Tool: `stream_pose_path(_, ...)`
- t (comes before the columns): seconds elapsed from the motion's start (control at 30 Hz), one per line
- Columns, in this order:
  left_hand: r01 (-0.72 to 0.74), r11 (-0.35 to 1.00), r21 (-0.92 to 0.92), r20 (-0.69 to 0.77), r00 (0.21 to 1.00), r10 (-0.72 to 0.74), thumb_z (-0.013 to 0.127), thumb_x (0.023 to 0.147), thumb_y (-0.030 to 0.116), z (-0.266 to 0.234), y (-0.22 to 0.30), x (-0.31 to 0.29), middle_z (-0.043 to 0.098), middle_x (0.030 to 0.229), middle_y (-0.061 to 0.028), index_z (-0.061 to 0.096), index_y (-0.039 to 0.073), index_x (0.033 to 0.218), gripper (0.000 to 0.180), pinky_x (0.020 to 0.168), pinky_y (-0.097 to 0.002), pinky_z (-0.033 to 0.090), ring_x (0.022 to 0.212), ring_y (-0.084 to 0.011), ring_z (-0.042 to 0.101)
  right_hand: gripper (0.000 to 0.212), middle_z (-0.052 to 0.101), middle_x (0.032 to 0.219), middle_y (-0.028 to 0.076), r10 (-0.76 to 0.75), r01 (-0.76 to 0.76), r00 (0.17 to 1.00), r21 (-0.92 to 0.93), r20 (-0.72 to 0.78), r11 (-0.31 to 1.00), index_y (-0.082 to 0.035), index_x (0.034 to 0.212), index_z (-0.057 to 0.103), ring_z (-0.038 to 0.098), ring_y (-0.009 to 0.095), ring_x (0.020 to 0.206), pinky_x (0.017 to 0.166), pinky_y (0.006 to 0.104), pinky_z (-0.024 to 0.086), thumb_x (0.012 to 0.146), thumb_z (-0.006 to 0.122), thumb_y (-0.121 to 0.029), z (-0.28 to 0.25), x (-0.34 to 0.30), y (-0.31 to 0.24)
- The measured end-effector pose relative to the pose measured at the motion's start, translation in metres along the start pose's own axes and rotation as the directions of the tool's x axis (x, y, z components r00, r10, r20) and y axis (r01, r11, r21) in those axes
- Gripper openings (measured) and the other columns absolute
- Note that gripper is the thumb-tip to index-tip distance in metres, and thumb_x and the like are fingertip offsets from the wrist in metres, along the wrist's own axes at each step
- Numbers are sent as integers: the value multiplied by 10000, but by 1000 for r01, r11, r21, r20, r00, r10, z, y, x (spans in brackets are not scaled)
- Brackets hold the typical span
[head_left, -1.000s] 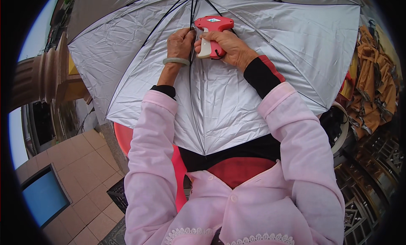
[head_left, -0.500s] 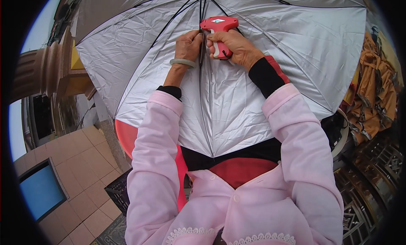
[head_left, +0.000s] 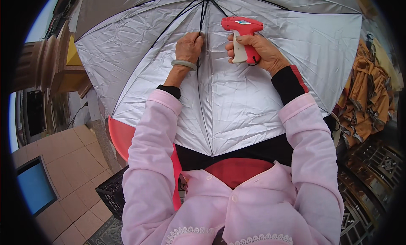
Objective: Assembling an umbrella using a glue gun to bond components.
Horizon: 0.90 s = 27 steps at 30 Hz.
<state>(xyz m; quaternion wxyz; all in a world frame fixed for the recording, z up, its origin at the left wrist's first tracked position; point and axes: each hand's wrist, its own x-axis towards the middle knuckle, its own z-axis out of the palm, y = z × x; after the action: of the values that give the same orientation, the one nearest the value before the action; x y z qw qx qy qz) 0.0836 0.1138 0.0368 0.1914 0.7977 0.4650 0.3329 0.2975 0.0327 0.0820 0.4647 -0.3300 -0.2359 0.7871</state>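
Observation:
An opened umbrella (head_left: 237, 97) with a silver inner lining spreads across my lap, its black ribs meeting at the top middle. My left hand (head_left: 188, 49) is closed on one of the thin black ribs (head_left: 203, 18), a pale bangle around that wrist. To the right, my right hand (head_left: 259, 48) grips a red and white tagging gun (head_left: 243, 33) by its handle, fingers wrapped round the white trigger. The gun's nose points left and stands a little apart from the rib. What lies beneath my left fingers is hidden.
A heap of folded orange-brown bundles (head_left: 370, 92) lies at the right, above dark patterned metalwork (head_left: 372, 177). Left of me are a dark plastic crate (head_left: 111, 193), a red rounded rim (head_left: 120, 137), tan floor tiles (head_left: 72, 173) and a brown column base (head_left: 59, 65).
My right hand has drawn the tagging gun away from the rib, to the right and slightly down. The left hand stays at the rib, nearly in place.

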Motion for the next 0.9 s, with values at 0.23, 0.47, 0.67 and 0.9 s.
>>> stream_pose_path(0.23,215,899,-382,-8,972,-236,603,749,191,9,40,-18,566,863,-148,545,13,1051,356,635,-362,463,683,-303,569,316,609,890,158,-34,34,999,-13,8,999,48,1074,482,630,230,765,697,396,542,830,527,-147,-7,5,13)
stream_pose_path(0.47,-117,966,231,162,983,81,595,773,207,15,34,-50,579,841,-116,562,67,1021,286,597,-372,474,716,-293,590,293,612,853,168,-142,116,983,-200,-120,973,60,1028,486,636,235,741,665,344,547,826,545,-144,-6,6,5)
stream_pose_path(0.67,-145,934,327,363,932,18,568,773,215,20,9,-70,599,815,-133,582,55,885,196,623,-400,473,694,-320,592,301,610,872,143,-118,62,981,-333,-151,941,46,1043,488,629,214,730,655,333,538,822,538,-151,9,-10,6)
stream_pose_path(0.9,-155,986,-67,388,906,169,552,784,162,0,68,-91,614,768,-135,606,42,828,139,609,-370,467,675,-295,599,251,600,772,94,-94,-51,986,-773,-141,632,35,930,555,609,173,666,554,276,473,761,551,-150,33,-52,24)
